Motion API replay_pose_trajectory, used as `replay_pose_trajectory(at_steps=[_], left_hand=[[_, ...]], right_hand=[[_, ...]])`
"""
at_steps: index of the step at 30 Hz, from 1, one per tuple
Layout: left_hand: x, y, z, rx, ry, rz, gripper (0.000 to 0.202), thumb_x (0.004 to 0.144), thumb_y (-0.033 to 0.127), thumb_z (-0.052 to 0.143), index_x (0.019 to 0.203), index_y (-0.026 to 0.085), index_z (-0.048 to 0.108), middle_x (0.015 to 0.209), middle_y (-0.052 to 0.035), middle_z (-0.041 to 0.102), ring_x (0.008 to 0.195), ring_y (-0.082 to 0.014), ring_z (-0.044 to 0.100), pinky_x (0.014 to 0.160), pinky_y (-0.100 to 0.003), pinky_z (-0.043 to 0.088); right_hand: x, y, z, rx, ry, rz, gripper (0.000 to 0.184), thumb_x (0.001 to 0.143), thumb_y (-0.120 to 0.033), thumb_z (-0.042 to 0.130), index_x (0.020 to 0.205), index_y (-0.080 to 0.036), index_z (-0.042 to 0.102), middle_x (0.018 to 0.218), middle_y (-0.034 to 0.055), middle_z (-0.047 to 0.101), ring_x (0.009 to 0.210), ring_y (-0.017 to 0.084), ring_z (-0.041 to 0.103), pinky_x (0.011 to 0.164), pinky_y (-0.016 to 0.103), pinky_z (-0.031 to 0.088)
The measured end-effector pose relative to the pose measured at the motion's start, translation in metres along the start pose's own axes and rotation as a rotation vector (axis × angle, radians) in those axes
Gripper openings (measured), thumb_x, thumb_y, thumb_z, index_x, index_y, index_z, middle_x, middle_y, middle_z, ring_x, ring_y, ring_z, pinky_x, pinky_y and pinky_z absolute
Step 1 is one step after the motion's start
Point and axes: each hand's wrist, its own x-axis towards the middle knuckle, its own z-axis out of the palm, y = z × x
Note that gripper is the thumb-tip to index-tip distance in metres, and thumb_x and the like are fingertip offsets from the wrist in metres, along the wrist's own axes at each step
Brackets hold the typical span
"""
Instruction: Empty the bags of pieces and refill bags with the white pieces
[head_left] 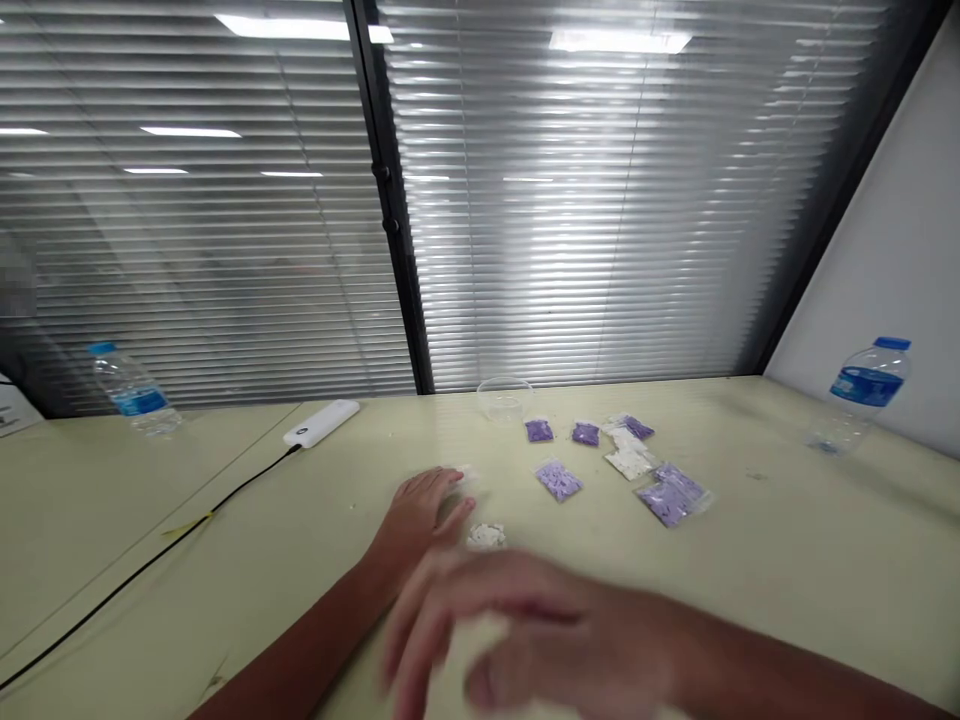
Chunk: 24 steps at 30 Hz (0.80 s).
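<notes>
My left hand (424, 508) lies low over the table, fingers stretched forward and thumb apart. By its fingertips is a small clear, see-through item (466, 482), too faint to name; whether the hand touches it I cannot tell. A little heap of white pieces (487, 537) sits just right of my left thumb. Nearer the camera, my right hand (540, 625) is raised and blurred, its fingers bent and apart, with nothing visible in them. Beyond the hands lie small clear bags of purple pieces (559, 480) and bags of white pieces (630, 455).
At the back stands a clear round tub (505, 400). A white power bank (322, 424) with a black cable (150, 562) lies to the left. Water bottles stand at the far left (139, 395) and right (862, 395). Window blinds (585, 250) rise behind the table (787, 580).
</notes>
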Motion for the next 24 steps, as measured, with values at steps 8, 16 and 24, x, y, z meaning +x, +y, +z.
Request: replay_pose_trajectory(at_steps=[8, 16, 24], left_hand=[[-0.003, 0.008, -0.003, 0.004, 0.040, 0.062, 0.050, 0.091, 0.060, 0.043, 0.133, 0.037, 0.054, 0.148, 0.0015, 0.053, 0.143, -0.0190, 0.044, 0.130, -0.050, 0.037], [-0.011, 0.032, -0.011, -0.017, -0.178, 0.187, 0.031, 0.091, 0.058, 0.047, 0.116, 0.045, 0.062, 0.137, 0.0088, 0.058, 0.136, -0.0128, 0.047, 0.123, -0.041, 0.038], [-0.013, 0.034, -0.007, 0.028, -0.138, 0.235, 0.030, 0.092, 0.054, 0.047, 0.108, 0.041, 0.069, 0.135, 0.0069, 0.064, 0.137, -0.0161, 0.046, 0.125, -0.047, 0.028]], right_hand=[[-0.053, 0.139, -0.068, -1.056, 0.660, 0.546, 0.048, 0.086, -0.045, 0.068, 0.124, -0.016, 0.064, 0.117, 0.0135, 0.062, 0.114, 0.032, 0.052, 0.103, 0.049, 0.036], [-0.058, 0.148, -0.072, -0.981, 0.670, 0.626, 0.050, 0.082, -0.033, 0.067, 0.130, -0.019, 0.063, 0.108, 0.0081, 0.068, 0.105, 0.027, 0.057, 0.097, 0.042, 0.038], [-0.052, 0.137, -0.057, -0.341, 0.719, 0.424, 0.019, 0.092, -0.035, 0.062, 0.098, -0.018, 0.071, 0.091, 0.0037, 0.070, 0.083, 0.018, 0.062, 0.080, 0.033, 0.044]])
